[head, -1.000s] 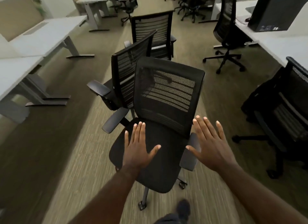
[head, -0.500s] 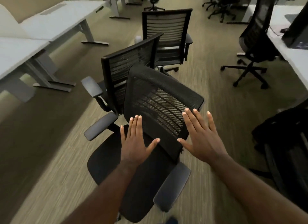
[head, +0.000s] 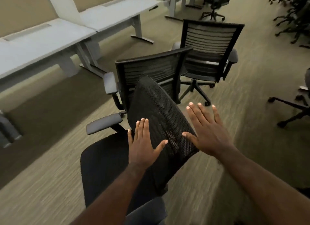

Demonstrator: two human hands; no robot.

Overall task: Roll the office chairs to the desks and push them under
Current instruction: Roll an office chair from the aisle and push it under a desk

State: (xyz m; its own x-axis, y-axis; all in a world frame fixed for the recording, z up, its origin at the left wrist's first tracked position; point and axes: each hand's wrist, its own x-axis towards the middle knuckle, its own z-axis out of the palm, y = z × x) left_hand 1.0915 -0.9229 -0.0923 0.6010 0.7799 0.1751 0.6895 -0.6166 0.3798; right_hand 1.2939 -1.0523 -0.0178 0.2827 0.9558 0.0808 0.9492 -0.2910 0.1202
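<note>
Nearest chair (head: 156, 124) has swung left; second chair (head: 151, 70) blocks it.

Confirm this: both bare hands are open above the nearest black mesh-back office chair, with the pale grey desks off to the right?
Not quite. In the head view the pale grey desks stand to the left. Left hand and right hand are open above the nearest black mesh-back office chair.

The near chair (head: 161, 124) hides its own base and wheels under the seat, its right armrest (head: 147, 213) runs off the bottom edge, the left hand (head: 142, 144) covers part of its backrest, and the carpet (head: 42, 183) is motion-blurred.
</note>
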